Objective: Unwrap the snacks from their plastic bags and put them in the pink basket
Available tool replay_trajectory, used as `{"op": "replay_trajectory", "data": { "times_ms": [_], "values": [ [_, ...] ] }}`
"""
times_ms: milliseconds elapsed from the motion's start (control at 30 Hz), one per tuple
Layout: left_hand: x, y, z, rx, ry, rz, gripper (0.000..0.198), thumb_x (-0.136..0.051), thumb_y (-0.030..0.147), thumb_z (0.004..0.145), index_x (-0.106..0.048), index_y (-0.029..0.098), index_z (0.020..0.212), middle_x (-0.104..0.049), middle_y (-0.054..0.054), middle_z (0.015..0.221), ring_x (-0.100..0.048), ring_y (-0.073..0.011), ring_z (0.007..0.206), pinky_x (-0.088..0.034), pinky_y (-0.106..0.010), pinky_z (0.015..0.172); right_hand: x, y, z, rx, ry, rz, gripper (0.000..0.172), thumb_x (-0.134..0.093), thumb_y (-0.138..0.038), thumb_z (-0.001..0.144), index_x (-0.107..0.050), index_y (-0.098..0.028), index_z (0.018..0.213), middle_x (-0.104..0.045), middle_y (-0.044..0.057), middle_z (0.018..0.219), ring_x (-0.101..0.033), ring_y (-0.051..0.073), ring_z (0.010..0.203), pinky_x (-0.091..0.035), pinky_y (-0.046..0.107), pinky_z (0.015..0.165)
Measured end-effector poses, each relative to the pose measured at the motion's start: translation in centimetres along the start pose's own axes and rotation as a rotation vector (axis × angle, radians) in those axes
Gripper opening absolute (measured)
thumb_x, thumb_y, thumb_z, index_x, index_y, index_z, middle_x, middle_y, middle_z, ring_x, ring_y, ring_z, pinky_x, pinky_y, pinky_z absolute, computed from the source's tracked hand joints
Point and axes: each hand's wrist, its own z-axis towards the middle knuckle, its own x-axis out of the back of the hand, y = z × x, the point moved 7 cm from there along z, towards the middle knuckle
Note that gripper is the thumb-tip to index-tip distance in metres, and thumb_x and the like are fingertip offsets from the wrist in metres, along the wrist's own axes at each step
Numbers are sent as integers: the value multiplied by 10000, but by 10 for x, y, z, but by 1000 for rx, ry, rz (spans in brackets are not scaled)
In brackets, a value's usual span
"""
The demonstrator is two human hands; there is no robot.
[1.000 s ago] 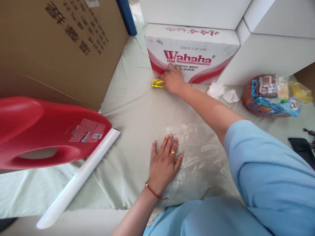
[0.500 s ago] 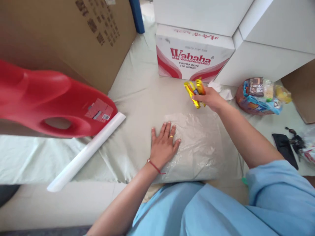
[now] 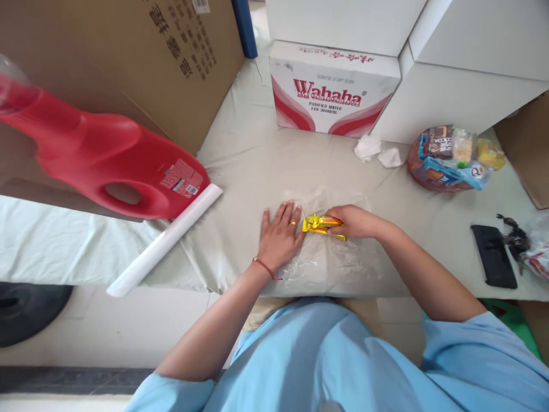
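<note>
My left hand (image 3: 279, 237) lies flat with its fingers spread, at the left edge of a clear plastic bag (image 3: 326, 266) on the cloth-covered table. Over that bag, my right hand (image 3: 354, 222) is closed around several yellow-wrapped snack bars (image 3: 318, 223). Their left ends stick out close to my left thumb. Part of the bars is hidden under the right fingers, and I cannot tell whether they touch the bag.
A red plastic bottle (image 3: 128, 143) and a white tube (image 3: 167, 240) lie at left by a big cardboard box (image 3: 128, 68). A Wahaha carton (image 3: 330, 97), crumpled tissues (image 3: 369, 147), a bowl of packaged snacks (image 3: 446, 160) and a black phone (image 3: 493, 257) stand around the back and right.
My right hand has come back from near the carton, bringing the yellow-wrapped bars down over the plastic bag. My left hand stays flat in about the same place.
</note>
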Motion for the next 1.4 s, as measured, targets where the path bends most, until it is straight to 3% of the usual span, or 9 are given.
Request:
{"op": "replay_trajectory", "data": {
  "times_ms": [233,367,467,567,733,867,1033,1167,1400],
  "values": [
    [-1,-1,0,9,7,27,616,-383,440,1076,-393,221,1652,-334,-127,1741,-296,-299,1629,-116,-671,1313,20,9,-14,-58,291,58,175,-602,-310,917,-538,-236,772,-607,-7,739,-533,174,692,-325,275,654],
    [-2,-1,1,1,0,54,597,-359,399,1082,-392,223,1652,-321,-119,1746,-293,-299,1630,-132,-668,1309,12,10,-12,-71,341,-6,179,-611,-362,946,-584,-224,837,-667,41,873,-587,196,784,-377,285,712],
    [-2,-1,1,6,-5,71,592,-339,375,1083,-394,215,1650,-327,-117,1745,-304,-300,1626,-152,-670,1305,8,14,-11,-120,394,-33,239,-588,-409,990,-661,-197,1071,-712,108,1099,-647,244,965,-434,307,811],
    [-3,0,1,7,-1,83,594,-334,385,1082,-401,215,1647,-326,-109,1745,-304,-293,1626,-156,-662,1310,8,13,-16,-132,455,-5,469,-526,-471,1040,-564,-173,1400,-665,154,1339,-637,283,1153,-468,342,910],
    [-4,-1,0,5,7,85,598,-341,390,1079,-399,219,1649,-329,-108,1744,-309,-291,1624,-156,-659,1312,-1,-14,-20,-35,358,-167,421,-421,-366,1094,-576,-136,1411,-654,173,1289,-602,299,1169,-467,393,978],
    [-2,0,0,2,19,73,587,-333,393,1084,-417,228,1641,-340,-110,1739,-315,-294,1622,-152,-653,1314,-15,-31,-19,-39,293,-370,438,-542,-451,1059,-619,-165,1381,-656,175,1316,-526,359,1231,-432,459,999],
    [0,2,1,-1,16,57,588,-303,415,1099,-429,204,1633,-357,-115,1732,-318,-297,1620,-169,-672,1304,-19,-29,-19,-102,223,-449,458,-683,-476,976,-662,-166,1312,-647,183,1308,-500,367,1244,-429,459,986],
    [-1,1,0,8,37,36,596,-301,451,1104,-427,212,1635,-370,-119,1726,-328,-295,1615,-160,-673,1306,-17,-21,-21,-89,162,-469,417,-679,-354,960,-643,-173,1334,-635,182,1312,-505,360,1235,-437,455,971],
    [0,0,0,6,51,17,584,-334,453,1097,-450,226,1622,-376,-111,1724,-333,-290,1613,-147,-662,1315,-17,-9,-23,-135,115,-488,404,-640,-341,958,-612,-157,1316,-623,191,1312,-528,354,1221,-452,442,957]
  ]
}}
